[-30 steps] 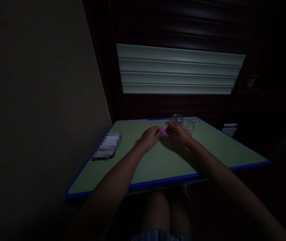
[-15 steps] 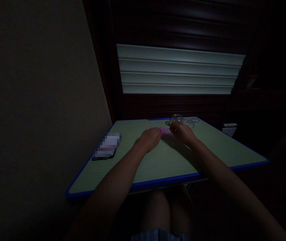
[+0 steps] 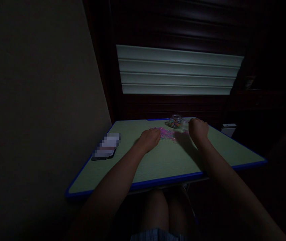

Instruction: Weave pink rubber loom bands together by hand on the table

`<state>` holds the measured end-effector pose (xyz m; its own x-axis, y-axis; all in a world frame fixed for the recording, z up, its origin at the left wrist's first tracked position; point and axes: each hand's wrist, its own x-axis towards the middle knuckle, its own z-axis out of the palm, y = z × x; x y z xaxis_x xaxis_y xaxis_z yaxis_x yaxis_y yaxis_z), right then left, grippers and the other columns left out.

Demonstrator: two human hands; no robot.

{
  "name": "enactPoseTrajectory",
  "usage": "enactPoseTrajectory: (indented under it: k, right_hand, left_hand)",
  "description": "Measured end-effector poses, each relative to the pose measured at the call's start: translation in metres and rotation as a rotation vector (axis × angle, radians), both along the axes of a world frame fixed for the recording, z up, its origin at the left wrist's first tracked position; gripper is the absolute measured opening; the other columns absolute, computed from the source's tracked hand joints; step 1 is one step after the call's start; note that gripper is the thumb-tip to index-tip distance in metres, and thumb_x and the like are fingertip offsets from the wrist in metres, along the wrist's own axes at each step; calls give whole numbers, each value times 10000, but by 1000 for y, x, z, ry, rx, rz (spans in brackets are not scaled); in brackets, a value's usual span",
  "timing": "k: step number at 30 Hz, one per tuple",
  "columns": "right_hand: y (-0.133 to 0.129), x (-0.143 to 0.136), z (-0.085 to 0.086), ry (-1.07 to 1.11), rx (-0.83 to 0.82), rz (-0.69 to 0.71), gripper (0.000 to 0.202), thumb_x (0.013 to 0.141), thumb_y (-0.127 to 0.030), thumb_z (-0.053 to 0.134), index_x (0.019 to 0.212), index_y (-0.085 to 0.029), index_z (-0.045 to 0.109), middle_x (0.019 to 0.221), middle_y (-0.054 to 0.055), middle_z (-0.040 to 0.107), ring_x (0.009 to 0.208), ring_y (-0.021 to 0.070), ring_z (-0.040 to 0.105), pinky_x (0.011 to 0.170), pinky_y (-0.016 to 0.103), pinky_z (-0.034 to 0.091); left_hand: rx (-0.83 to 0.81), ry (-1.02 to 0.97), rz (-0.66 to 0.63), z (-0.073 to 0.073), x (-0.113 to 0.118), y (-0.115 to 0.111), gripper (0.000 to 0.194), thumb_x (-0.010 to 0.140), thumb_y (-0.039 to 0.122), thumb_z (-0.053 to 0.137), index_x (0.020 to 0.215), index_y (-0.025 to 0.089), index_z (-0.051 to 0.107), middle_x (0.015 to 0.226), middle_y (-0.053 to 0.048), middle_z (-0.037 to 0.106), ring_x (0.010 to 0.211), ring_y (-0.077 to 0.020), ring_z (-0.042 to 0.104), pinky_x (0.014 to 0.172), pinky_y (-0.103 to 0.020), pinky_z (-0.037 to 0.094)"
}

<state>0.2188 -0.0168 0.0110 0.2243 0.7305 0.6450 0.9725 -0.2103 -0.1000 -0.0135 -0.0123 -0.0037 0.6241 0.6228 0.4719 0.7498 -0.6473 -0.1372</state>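
In the head view, the right hand [image 3: 198, 130] has moved away from the pink bundle [image 3: 166, 133] — it is up by the round, clear jar [image 3: 175, 122] now, fingers curled; I can't tell if they hold anything. The left hand [image 3: 150, 139] touches the thin, stringy bundle on the smooth green table [image 3: 158, 167], fingers bent — maybe pinching it.

My pale green rectangular table with blue edging [image 3: 137, 167] carries a glass jar of colourful loops [image 3: 175, 122], tangled pink strands [image 3: 167, 133] and perhaps a phone [image 3: 107, 146].
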Motion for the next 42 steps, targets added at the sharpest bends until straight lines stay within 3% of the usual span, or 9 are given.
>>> enactPoseTrajectory:
  k: [9, 23, 27, 32, 37, 39, 42]
  right_hand:
    - [-1, -3, 2, -58, -40, -104, 304, 849, -222, 366, 860, -96, 642, 871, 168, 640, 838, 257, 585, 696, 331, 341]
    - [-5, -11, 5, -90, -13, -25, 302, 855, -208, 343, 880, -114, 629, 887, 158, 636, 817, 231, 582, 694, 309, 333]
    - [-4, -15, 5, -90, 5, 91, 297, 855, -233, 356, 873, -132, 635, 876, 139, 645, 793, 221, 585, 671, 294, 338]
    - [3, -25, -1, 17, -86, 383, 249, 829, -252, 424, 937, -180, 636, 927, 95, 659, 783, 174, 588, 632, 236, 355]
    - [12, -32, -10, 105, -232, 705, 193, 769, -198, 485, 858, -155, 651, 818, 55, 666, 683, 128, 574, 587, 197, 363]
    - [12, -31, -12, 123, -296, 735, 180, 756, -221, 505, 822, -150, 657, 780, 52, 666, 650, 123, 565, 569, 195, 360]
    - [9, -28, -10, 98, -337, 618, 216, 757, -309, 515, 789, -158, 667, 755, 65, 667, 639, 140, 564, 552, 211, 351]
  left_hand:
    - [59, 82, 34, 1, 0, -2, 247, 892, 233, 311, 900, 153, 545, 929, -68, 599, 859, -171, 558, 762, -277, 425]
    - [68, 75, 13, -2, 0, 1, 231, 884, 230, 327, 883, 149, 543, 899, -70, 600, 844, -170, 557, 742, -276, 421]
    - [64, 66, 16, -4, 0, 2, 238, 884, 233, 326, 883, 152, 550, 908, -69, 604, 844, -171, 559, 745, -279, 423]
    - [59, 43, 18, -6, 0, 4, 238, 882, 228, 336, 909, 154, 561, 921, -70, 609, 874, -174, 559, 762, -284, 426]
    - [56, 39, 16, -5, 0, 3, 235, 882, 226, 341, 898, 151, 563, 933, -75, 609, 892, -177, 558, 775, -287, 423]
    - [51, 44, 18, -5, 0, 2, 235, 883, 232, 339, 895, 153, 560, 937, -72, 610, 885, -177, 558, 771, -287, 423]
    - [48, 56, 25, -4, -1, 2, 237, 884, 239, 332, 890, 154, 553, 935, -68, 609, 868, -174, 558, 758, -283, 425]
